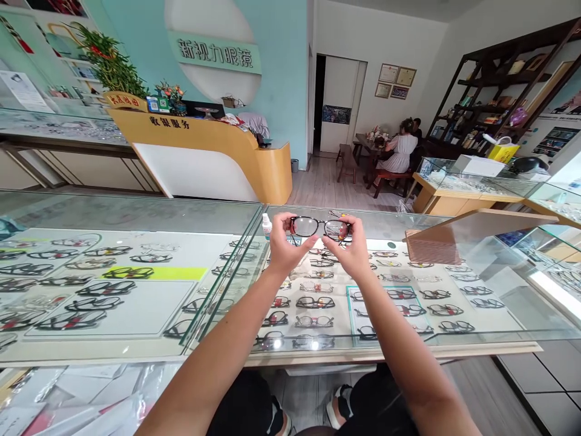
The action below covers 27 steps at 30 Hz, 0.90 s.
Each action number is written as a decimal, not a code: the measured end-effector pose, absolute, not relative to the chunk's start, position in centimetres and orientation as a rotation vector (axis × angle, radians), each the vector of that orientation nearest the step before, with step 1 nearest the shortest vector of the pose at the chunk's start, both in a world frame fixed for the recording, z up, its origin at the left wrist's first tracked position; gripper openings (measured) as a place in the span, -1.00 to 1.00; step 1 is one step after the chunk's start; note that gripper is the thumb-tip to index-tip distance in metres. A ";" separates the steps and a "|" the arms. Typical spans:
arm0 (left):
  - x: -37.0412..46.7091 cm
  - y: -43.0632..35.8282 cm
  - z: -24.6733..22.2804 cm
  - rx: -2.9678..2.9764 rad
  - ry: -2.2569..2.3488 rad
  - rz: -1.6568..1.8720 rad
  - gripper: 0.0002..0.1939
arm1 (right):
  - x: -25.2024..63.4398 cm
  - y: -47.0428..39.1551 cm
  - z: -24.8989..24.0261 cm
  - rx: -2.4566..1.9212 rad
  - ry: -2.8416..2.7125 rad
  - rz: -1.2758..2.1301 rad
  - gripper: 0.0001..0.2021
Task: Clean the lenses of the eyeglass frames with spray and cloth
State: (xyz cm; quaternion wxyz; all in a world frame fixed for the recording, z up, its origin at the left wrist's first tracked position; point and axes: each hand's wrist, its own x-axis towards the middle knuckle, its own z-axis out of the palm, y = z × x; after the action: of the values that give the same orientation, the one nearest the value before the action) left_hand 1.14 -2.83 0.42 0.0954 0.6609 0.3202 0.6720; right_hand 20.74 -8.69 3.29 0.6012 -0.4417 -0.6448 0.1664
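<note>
Both hands hold up a pair of dark-framed eyeglasses (321,222) above the glass display case, lenses upright. My left hand (287,242) grips the left end of the frame, thumb below and fingers curled behind. My right hand (351,245) grips the right end in the same way. Just left of my left hand stands a small white bottle (266,225) on the glass. A whitish crumpled thing, perhaps a cloth (302,266), shows below my left hand. Under the glass lie rows of eyeglasses (315,302).
The glass case (481,321) spans the front, with a second case (136,209) on the left. A tilted wooden board (472,233) rests at right. Beyond are an orange-and-white counter (204,163), a door (342,103) and people seated at a table (372,144).
</note>
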 end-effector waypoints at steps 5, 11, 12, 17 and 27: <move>1.3 -3.4 3.0 1.994 0.936 2.017 -0.30 | 21.4 -8.5 5.7 -1.011 -1.456 0.415 -0.39; 2.0 -4.1 11.9 2.031 0.761 2.210 -0.27 | 21.6 -9.1 13.9 -0.835 -1.460 0.247 -0.47; 2.2 -4.3 13.3 2.028 0.733 2.230 -0.26 | 21.5 -9.4 15.0 -0.816 -1.453 0.221 -0.48; 2.6 -5.4 16.3 1.996 0.619 2.257 -0.30 | 21.1 -11.3 17.4 -0.834 -1.409 0.222 -0.51; 2.2 -6.2 15.9 1.961 0.632 2.133 -0.37 | 21.7 -12.2 16.9 -0.933 -1.427 0.251 -0.52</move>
State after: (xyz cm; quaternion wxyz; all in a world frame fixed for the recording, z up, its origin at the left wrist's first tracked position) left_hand 2.24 -6.15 15.90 0.0881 0.6587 0.2123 0.7165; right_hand 21.74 -12.15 16.90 0.6511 -0.4110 -0.6285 0.1103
